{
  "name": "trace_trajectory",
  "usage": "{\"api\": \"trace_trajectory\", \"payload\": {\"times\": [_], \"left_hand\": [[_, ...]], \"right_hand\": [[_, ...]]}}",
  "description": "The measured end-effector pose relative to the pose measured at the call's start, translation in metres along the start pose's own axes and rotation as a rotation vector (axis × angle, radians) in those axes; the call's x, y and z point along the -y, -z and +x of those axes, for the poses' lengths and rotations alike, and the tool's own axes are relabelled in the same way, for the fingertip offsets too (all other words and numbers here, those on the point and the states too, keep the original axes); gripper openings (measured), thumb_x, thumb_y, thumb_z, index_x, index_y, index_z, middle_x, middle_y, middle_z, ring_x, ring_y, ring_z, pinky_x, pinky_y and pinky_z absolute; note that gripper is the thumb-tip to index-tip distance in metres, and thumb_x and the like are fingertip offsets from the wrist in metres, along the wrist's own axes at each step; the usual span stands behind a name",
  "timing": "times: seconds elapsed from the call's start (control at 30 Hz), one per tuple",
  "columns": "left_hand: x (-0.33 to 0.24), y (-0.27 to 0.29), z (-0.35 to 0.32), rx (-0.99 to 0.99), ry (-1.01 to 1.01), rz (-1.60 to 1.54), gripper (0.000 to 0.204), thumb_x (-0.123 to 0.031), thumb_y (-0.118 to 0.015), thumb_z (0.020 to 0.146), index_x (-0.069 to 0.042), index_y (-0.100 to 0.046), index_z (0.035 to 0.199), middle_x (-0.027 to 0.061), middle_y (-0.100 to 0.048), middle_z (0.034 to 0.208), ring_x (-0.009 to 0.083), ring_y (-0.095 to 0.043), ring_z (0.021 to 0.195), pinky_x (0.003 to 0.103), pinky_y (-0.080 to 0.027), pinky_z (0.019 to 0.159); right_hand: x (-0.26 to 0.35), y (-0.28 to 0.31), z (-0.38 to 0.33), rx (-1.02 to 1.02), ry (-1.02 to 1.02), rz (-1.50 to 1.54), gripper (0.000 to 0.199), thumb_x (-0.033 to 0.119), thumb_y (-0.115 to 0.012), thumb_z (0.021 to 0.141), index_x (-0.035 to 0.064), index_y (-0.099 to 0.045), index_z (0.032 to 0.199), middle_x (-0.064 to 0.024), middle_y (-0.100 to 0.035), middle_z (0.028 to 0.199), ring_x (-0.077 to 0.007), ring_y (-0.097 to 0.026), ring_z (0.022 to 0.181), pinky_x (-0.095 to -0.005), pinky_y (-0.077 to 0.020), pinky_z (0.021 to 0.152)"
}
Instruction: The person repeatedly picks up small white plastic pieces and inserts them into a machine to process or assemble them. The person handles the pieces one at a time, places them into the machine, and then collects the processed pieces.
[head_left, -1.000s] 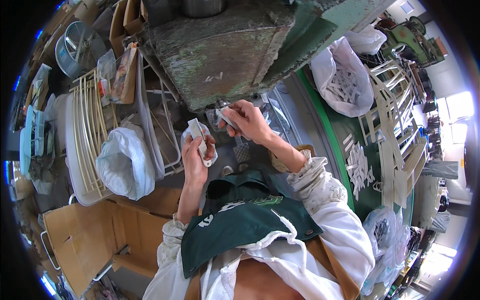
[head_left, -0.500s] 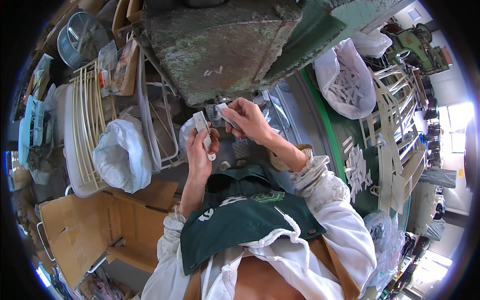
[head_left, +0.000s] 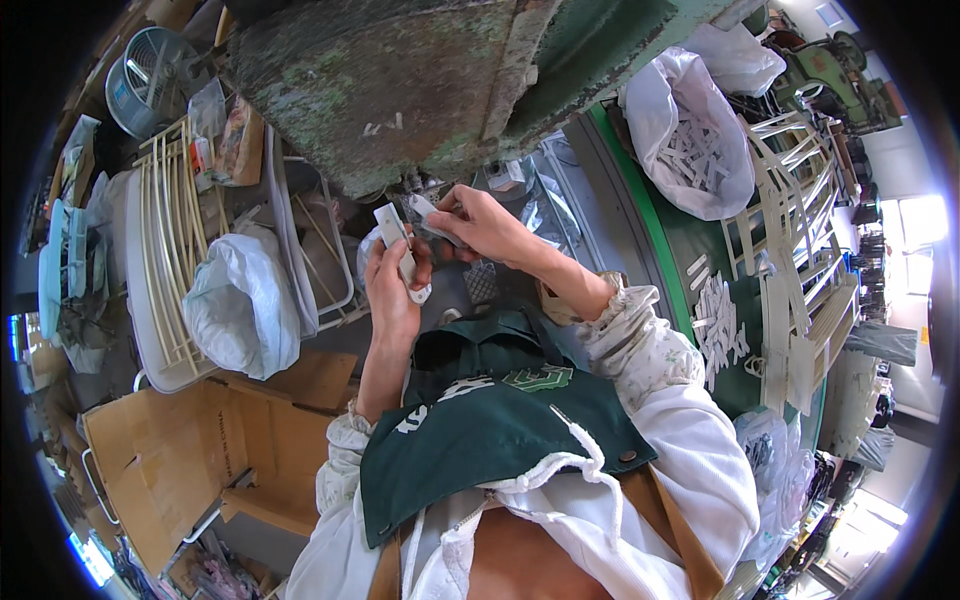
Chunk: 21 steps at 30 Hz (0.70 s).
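Note:
Both of my hands are raised in front of the dark apron, just below a worn green machine head [head_left: 390,100]. My left hand [head_left: 392,290] is closed round a flat white strip-shaped piece [head_left: 391,226] with a rounded lower end, held upright. Close beside it, my right hand [head_left: 480,225] pinches a second small white piece [head_left: 424,206] between thumb and fingers. The tips of the two pieces are near each other; whether they touch I cannot tell. My right fingers partly hide the second piece.
On the right, a green-edged table bears a white sack [head_left: 690,140] of white strips and a loose heap of white strips [head_left: 716,325]. Left stand a rack of thin pale rods [head_left: 168,255], a white plastic bag [head_left: 243,305] and an open cardboard box [head_left: 165,465].
My right hand has moved slightly left and up, bringing its piece nearer the one in my left hand. The view has shifted a little, so the machine head sits higher and further left.

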<state>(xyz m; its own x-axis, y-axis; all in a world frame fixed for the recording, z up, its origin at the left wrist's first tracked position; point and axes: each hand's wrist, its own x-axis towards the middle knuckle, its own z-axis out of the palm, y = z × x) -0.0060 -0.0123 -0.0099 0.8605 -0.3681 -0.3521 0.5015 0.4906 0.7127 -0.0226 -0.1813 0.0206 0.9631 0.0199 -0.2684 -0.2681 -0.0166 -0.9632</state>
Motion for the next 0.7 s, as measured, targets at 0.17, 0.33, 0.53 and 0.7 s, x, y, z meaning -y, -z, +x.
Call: {"api": "trace_trajectory", "payload": {"times": [0.17, 0.33, 0.53, 0.7], "left_hand": [[-0.009, 0.022, -0.005, -0.035, -0.053, -0.01, 0.02, -0.012, -0.047, 0.091, 0.0, -0.052, 0.105, 0.0117, -0.059, 0.08, 0.0124, -0.047, 0.053, 0.022, -0.033, 0.046], [0.005, 0.02, -0.001, -0.024, 0.032, 0.051, 0.028, -0.011, -0.042, 0.094, 0.002, -0.051, 0.117, 0.0187, -0.063, 0.102, 0.0157, -0.057, 0.067, 0.026, -0.045, 0.059], [-0.011, 0.005, -0.018, -0.006, 0.013, 0.241, 0.028, -0.024, -0.043, 0.098, -0.002, -0.053, 0.113, 0.0166, -0.066, 0.089, 0.0166, -0.062, 0.062, 0.026, -0.049, 0.058], [-0.008, 0.017, -0.018, 0.028, 0.017, 0.246, 0.026, -0.028, -0.047, 0.097, -0.003, -0.054, 0.103, 0.0099, -0.062, 0.076, 0.0129, -0.057, 0.058, 0.023, -0.045, 0.054]], "right_hand": [[-0.038, 0.06, 0.013, -0.031, -0.185, -0.197, 0.054, 0.04, -0.079, 0.071, -0.0039, -0.062, 0.097, -0.0096, -0.065, 0.07, -0.0168, -0.061, 0.062, -0.0271, -0.0451, 0.058], [-0.133, 0.074, 0.135, -0.109, 0.488, -1.266, 0.037, 0.017, -0.051, 0.082, 0.0037, -0.053, 0.117, -0.0148, -0.054, 0.122, -0.032, -0.052, 0.111, -0.041, -0.0447, 0.089], [-0.123, 0.054, 0.139, -0.129, 0.398, -1.359, 0.037, 0.018, -0.051, 0.083, 0.0041, -0.054, 0.117, -0.0145, -0.055, 0.122, -0.0316, -0.052, 0.111, -0.0407, -0.0446, 0.09], [-0.116, 0.054, 0.138, -0.124, 0.395, -1.351, 0.037, 0.019, -0.051, 0.083, 0.0044, -0.054, 0.117, -0.0143, -0.055, 0.121, -0.0313, -0.052, 0.111, -0.0404, -0.0445, 0.09]]}}
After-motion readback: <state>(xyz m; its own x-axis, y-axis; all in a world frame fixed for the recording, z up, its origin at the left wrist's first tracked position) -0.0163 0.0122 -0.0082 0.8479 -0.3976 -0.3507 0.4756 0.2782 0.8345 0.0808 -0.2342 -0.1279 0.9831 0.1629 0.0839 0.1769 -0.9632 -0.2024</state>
